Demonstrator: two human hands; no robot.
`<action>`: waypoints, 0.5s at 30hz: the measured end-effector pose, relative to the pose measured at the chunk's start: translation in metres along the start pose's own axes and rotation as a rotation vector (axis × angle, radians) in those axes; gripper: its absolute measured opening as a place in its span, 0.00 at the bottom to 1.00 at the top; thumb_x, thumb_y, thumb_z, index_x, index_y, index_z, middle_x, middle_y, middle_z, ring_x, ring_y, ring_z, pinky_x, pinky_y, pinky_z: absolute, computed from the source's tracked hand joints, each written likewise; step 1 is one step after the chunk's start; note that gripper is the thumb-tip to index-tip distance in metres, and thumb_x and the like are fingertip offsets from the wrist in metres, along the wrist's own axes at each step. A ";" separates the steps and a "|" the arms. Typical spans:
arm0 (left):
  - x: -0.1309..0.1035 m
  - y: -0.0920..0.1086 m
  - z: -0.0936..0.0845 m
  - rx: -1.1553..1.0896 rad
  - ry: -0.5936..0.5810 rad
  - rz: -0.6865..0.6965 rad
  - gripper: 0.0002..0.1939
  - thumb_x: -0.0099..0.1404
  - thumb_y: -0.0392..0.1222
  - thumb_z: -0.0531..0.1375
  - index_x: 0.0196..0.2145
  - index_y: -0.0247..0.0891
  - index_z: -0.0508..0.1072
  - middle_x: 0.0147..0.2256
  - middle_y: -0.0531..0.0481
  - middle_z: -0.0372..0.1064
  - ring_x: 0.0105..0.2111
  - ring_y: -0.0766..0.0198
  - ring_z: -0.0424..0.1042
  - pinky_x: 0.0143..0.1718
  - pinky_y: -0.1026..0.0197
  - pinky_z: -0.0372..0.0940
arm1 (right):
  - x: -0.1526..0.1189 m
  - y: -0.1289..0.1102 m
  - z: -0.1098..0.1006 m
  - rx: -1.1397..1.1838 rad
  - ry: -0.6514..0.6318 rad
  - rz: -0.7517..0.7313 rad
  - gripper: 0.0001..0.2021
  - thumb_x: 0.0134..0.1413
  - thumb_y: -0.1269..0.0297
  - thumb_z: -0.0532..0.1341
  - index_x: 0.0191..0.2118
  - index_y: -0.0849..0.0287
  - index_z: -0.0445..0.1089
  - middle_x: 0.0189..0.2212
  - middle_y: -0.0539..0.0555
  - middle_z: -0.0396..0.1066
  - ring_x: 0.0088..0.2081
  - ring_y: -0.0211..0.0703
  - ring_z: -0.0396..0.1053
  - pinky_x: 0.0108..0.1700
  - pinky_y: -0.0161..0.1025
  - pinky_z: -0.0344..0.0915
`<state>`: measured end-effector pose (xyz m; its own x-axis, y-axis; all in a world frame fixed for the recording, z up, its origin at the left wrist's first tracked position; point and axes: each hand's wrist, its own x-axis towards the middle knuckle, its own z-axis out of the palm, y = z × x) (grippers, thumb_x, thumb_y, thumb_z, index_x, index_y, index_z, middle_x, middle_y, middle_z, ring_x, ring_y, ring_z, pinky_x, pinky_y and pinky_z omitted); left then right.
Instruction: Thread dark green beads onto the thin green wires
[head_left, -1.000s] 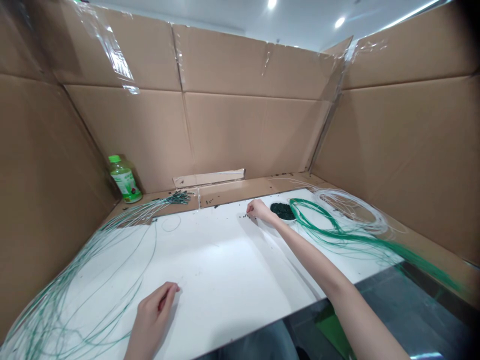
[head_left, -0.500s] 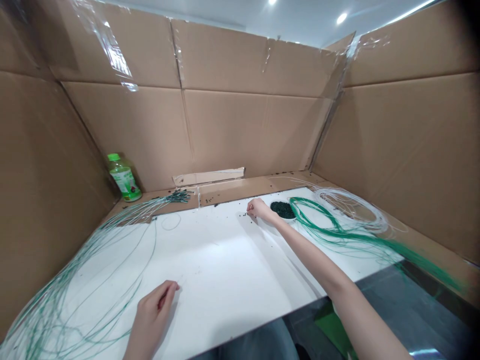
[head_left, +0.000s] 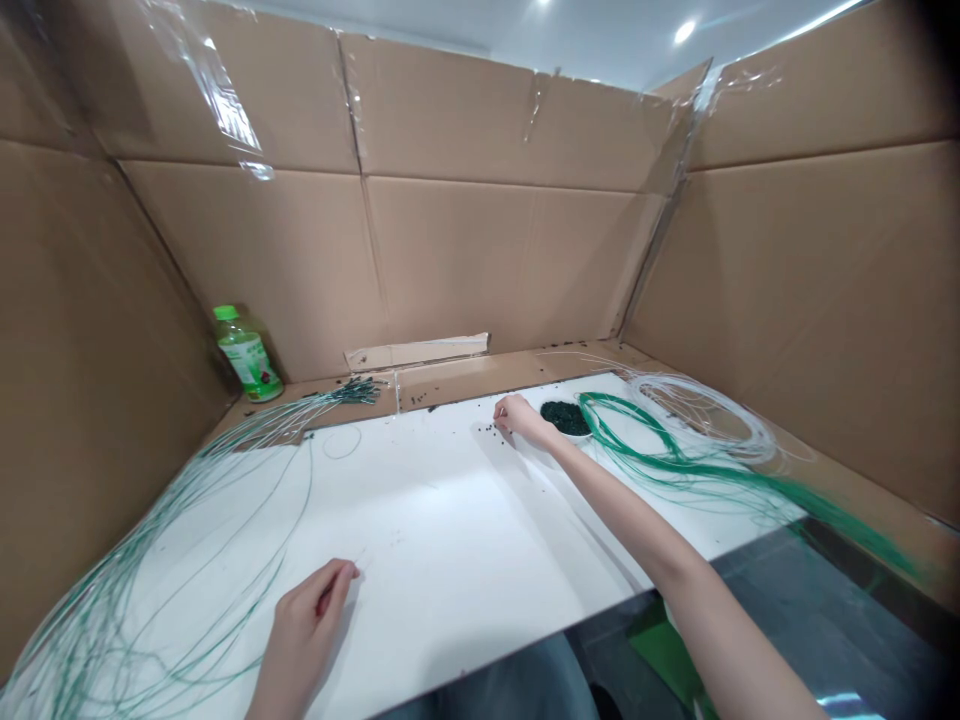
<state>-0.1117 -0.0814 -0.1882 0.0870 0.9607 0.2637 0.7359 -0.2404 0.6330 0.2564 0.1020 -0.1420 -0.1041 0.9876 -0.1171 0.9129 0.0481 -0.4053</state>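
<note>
Right hand (head_left: 523, 419): it is at the far part of the white board (head_left: 435, 500), with the arm stretched forward. The fingers are bent and point down to the board. I cannot tell if the tips meet, or if they pinch something.
Left hand (head_left: 304, 620): it is at the near side of the board, with thumb and forefinger pressed together. If something thin is between them, it is too small to tell.
Loose beads (head_left: 491, 428): several small dark ones lie on the board, just below and beside the right fingertips.
Bowl (head_left: 579, 439): it is white, filled with dark beads (head_left: 564, 416), and stands just to the right of the right hand.
Green strands (head_left: 679, 462): they lie looped beside the bowl, and their loose ends run over the right edge of the board.
White coil (head_left: 750, 432): it lies behind the green strands.
Strand bundle (head_left: 262, 430): it spreads along the left side, and its dark tips (head_left: 358, 391) are gathered at the far edge.
Bottle (head_left: 251, 365): it has a green cap and stands in the left corner, near the cardboard walls (head_left: 487, 250).
</note>
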 end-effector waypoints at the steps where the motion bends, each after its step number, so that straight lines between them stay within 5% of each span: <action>1: 0.000 -0.001 0.000 0.001 -0.001 -0.005 0.20 0.63 0.54 0.51 0.28 0.37 0.72 0.20 0.53 0.67 0.18 0.67 0.61 0.25 0.67 0.60 | 0.000 0.000 0.000 -0.005 0.004 -0.003 0.14 0.59 0.61 0.57 0.48 0.62 0.65 0.46 0.57 0.67 0.44 0.43 0.68 0.45 0.45 0.68; 15: -0.001 0.001 -0.002 -0.011 0.009 -0.002 0.19 0.63 0.54 0.51 0.27 0.37 0.73 0.21 0.52 0.69 0.18 0.67 0.63 0.25 0.67 0.61 | -0.006 -0.006 -0.001 -0.089 0.030 -0.038 0.14 0.60 0.61 0.57 0.48 0.62 0.66 0.46 0.56 0.67 0.44 0.43 0.68 0.45 0.45 0.68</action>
<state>-0.1120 -0.0831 -0.1863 0.0790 0.9599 0.2690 0.7285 -0.2398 0.6417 0.2524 0.0958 -0.1376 -0.1282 0.9889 -0.0753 0.9400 0.0970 -0.3270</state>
